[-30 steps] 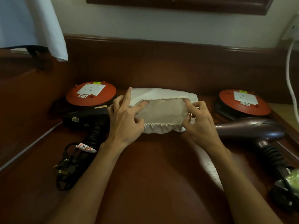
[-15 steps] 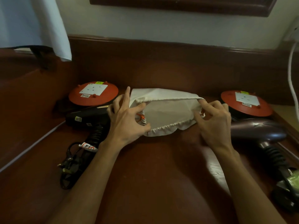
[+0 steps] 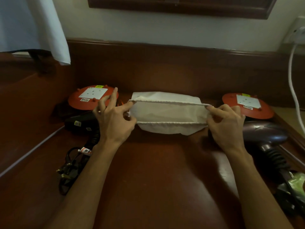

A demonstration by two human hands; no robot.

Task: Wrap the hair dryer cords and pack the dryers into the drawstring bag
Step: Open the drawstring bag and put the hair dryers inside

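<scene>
A cream drawstring bag lies on the dark wooden table with its mouth stretched wide toward me. My left hand pinches the left end of the gathered rim, index finger raised. My right hand pinches the right end of the rim. A black hair dryer lies left of my left hand, its cord bundled near the table's front left. A dark purple hair dryer lies right of my right hand, its ribbed cord guard trailing toward the lower right.
Two red extension cord reels sit at the back, one on the left and one on the right. A white cable hangs from a wall socket at right. White cloth hangs at the upper left. A green object lies at the right edge.
Both hands have moved apart along the bag's rim, pulling the mouth much wider. The hair dryers have stayed where they were.
</scene>
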